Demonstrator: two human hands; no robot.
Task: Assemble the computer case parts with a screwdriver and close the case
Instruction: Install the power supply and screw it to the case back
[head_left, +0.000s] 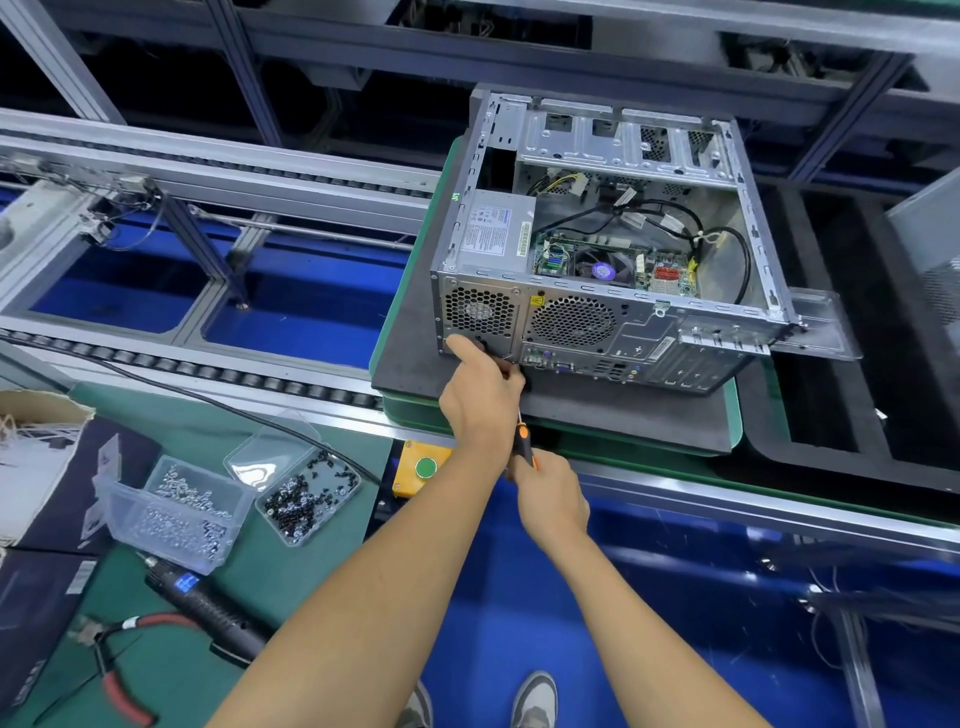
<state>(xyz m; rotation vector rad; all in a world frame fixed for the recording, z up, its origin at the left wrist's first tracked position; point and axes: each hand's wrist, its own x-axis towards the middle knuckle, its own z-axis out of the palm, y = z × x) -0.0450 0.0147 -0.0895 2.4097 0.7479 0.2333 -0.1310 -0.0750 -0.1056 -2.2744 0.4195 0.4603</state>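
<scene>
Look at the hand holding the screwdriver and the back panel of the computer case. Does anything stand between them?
Yes. The left hand sits between the right hand gripping the screwdriver and the computer case rear panel, covering the tip. Nothing else visibly intervenes.

Red-handled pliers (117, 675) lie near an electric driver (208, 605) on the green bench (171, 670) (yellow button box (422, 467) beyond)

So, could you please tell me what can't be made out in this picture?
- Head view: screwdriver tip and any screw, hidden behind the left hand.
- Screwdriver handle end, wrapped by the right hand.
- Power supply label text, too small.
- Pliers partly cut off by the bottom edge.
</scene>
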